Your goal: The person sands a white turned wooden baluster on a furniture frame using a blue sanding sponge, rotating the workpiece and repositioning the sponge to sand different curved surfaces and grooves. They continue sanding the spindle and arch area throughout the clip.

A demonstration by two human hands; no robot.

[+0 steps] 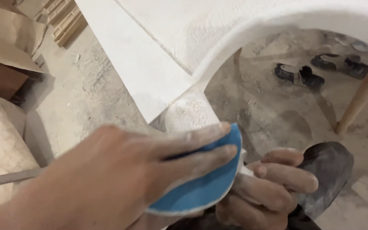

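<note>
Head view, left hand pressing blue sanding pad

Left hand pressing blue sanding pad against white curved piece, right hand beneath.

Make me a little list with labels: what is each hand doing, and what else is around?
Left hand: presses a blue round sanding pad against a white dusty rounded leg
Right hand: wraps around the leg lower down, beneath the pad
Big piece: white furniture piece with curved arch
Floor: dusty, grey
Far off: dark sandals on the floor
Right side: slanted wooden leg
</note>
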